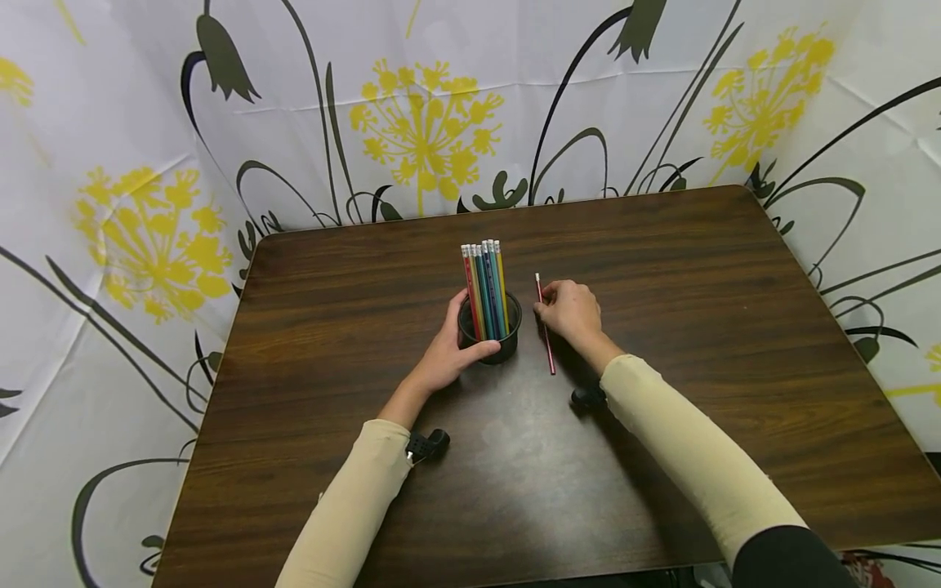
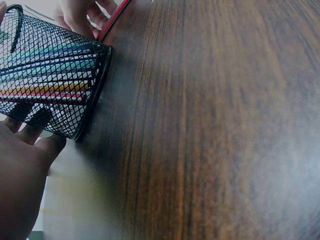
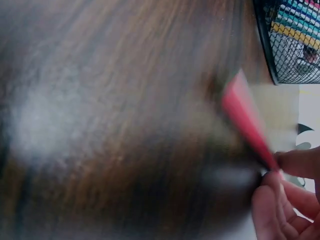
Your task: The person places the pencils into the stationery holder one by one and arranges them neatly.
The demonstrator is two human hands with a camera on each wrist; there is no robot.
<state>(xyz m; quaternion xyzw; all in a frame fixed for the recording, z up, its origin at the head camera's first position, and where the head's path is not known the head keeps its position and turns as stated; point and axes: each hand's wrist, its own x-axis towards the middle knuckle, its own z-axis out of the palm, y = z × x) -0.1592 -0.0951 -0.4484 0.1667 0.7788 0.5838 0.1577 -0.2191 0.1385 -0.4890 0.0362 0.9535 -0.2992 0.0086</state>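
Note:
A black mesh pencil cup [image 1: 507,349] stands on the table, with several coloured pencils [image 1: 487,286] upright in it, eraser ends up. My left hand [image 1: 443,353] grips the cup from its left side, thumb across the near side. In the left wrist view the pencils' lower ends show through the mesh [image 2: 60,120]. Just right of the cup, my right hand [image 1: 575,314] pinches a red pencil [image 1: 549,355] between thumb and fingers. Its eraser end points away from me. The right wrist view shows the red pencil [image 3: 246,117] blurred, apart from the cup.
The dark wood-grain table [image 1: 353,286] reaches out on both sides of the hands. A white cloth with yellow and grey flowers [image 1: 426,122] hangs behind it and at the sides. Small black cameras [image 1: 429,445] are strapped to both wrists over pale sleeves.

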